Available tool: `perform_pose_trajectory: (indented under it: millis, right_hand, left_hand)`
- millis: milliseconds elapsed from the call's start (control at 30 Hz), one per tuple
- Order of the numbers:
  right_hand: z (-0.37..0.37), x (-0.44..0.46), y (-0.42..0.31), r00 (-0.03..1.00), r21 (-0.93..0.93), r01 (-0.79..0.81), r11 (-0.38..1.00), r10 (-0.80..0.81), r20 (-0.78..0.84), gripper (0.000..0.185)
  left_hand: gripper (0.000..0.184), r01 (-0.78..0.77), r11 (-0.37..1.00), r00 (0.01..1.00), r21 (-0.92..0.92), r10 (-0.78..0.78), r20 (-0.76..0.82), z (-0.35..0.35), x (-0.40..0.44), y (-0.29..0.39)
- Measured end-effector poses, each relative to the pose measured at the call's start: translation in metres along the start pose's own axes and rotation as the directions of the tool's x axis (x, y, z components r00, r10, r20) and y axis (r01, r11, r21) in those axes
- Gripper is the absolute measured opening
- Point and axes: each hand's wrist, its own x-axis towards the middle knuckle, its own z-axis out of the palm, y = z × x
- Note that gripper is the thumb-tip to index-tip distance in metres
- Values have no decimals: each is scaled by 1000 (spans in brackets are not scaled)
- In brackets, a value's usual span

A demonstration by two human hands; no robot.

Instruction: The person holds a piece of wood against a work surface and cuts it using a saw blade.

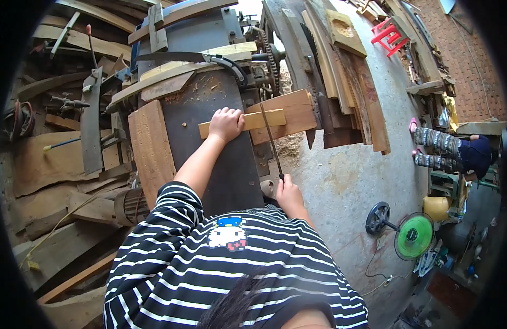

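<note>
My left hand (pixel 226 124) is closed over a narrow yellowish wood strip (pixel 268 118), pressing it on the dark metal machine table (pixel 226 181). The strip's right part lies over a wider reddish-brown board (pixel 300 112). In my right hand (pixel 288 193) is the handle of a thin saw (pixel 271 137), whose blade crosses the strip to the right of my left hand. Where the blade meets the wood, the depth of any cut is too small to tell.
A curved handsaw (pixel 176 57) lies on boards across the table's far part. Planks (pixel 346 82) are stacked at the right. A green fan (pixel 414 236) stands on the concrete floor. Another person (pixel 475 156) is at the far right, near a red stool (pixel 388 37).
</note>
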Motion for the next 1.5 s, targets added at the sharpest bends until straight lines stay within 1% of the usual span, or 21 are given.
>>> perform_pose_trajectory:
  millis: [67, 100, 167, 300, 367, 467, 533, 567, 633, 667, 733, 767, 833, 867, 1000, 1067, 1200, 1267, 1300, 1400, 1500]
  right_hand:
    - [1, -18, 6, 991, 13, 123, 992, -123, -52, 22]
    - [12, 16, -4, 984, 38, 163, 986, -160, -83, 22]
    - [10, 15, -4, 967, 55, 204, 977, -193, -165, 20]
    - [4, 21, -10, 982, 39, 132, 990, -126, -139, 23]
    - [8, 19, -7, 980, 63, 147, 987, -137, -141, 25]
    - [6, 13, -6, 974, 99, 177, 979, -160, -157, 26]
    - [1, 10, -1, 967, 101, 173, 980, -149, -205, 27]
    - [-1, 8, 1, 968, 109, 165, 980, -140, -207, 27]
    - [-3, 1, 7, 964, 100, 173, 980, -148, -220, 27]
    - [-1, -3, 10, 964, 117, 169, 979, -139, -228, 27]
    - [1, -11, 12, 963, 116, 174, 978, -144, -230, 29]
    - [2, -14, 11, 958, 113, 192, 975, -161, -235, 30]
    - [1, -19, 6, 965, 130, 171, 977, -140, -223, 29]
    - [2, -21, 4, 969, 149, 155, 977, -121, -217, 28]
    - [4, -12, -7, 985, 97, 56, 994, -39, -168, 24]
    - [-1, 2, -21, 989, -10, 30, 1000, -31, -148, 23]
    - [6, 55, -40, 984, -84, 105, 991, -116, -137, 24]
    - [17, 81, -42, 958, -90, 189, 978, -203, -202, 24]
    - [20, 85, -40, 959, -94, 195, 976, -210, -190, 24]
    - [25, 84, -22, 947, -25, 232, 972, -231, -224, 20]
    - [40, 55, 28, 947, 1, 235, 972, -229, -225, 17]
  left_hand:
    - [21, -24, 998, 999, -52, 21, -49, -7, -11, 10]
    - [21, -40, 999, 996, -9, 39, -81, -4, 14, -14]
    - [22, -29, 999, 997, -19, 28, -67, -1, 9, -7]
    - [23, -25, 999, 1000, 20, 26, -12, 3, 11, -6]
    - [24, -41, 998, 999, 48, 42, -29, 2, 9, -2]
    - [23, 8, 997, 1000, 76, -6, -20, 6, 4, 3]
    - [23, 160, 981, 980, 105, -146, -135, 11, -7, 17]
    - [22, 266, 957, 963, 118, -259, -71, 13, -12, 27]
    - [26, 339, 940, 917, 28, -324, -233, 18, -23, 40]
    - [26, 335, 942, 921, 27, -322, -221, 20, -29, 42]
    - [41, 301, 952, 943, 52, -289, -165, 17, -35, 46]
    - [41, 304, 951, 943, 50, -293, -156, 15, -37, 46]
    - [56, 160, 979, 981, 128, -144, -130, 13, -37, 45]
    - [63, 166, 975, 982, 149, -149, -117, 16, -37, 44]
    - [62, 184, 975, 979, 125, -170, -113, 15, -37, 45]
    - [61, 158, 976, 975, 148, -130, -182, 15, -36, 45]
    - [62, 195, 975, 971, 105, -178, -159, 16, -37, 45]
    - [61, 201, 976, 969, 87, -185, -163, 16, -36, 46]
    - [61, 214, 973, 967, 88, -198, -160, 15, -35, 46]
    - [57, 203, 977, 965, 72, -187, -182, 13, -34, 46]
    - [60, 189, 977, 967, 93, -169, -190, 17, -35, 44]
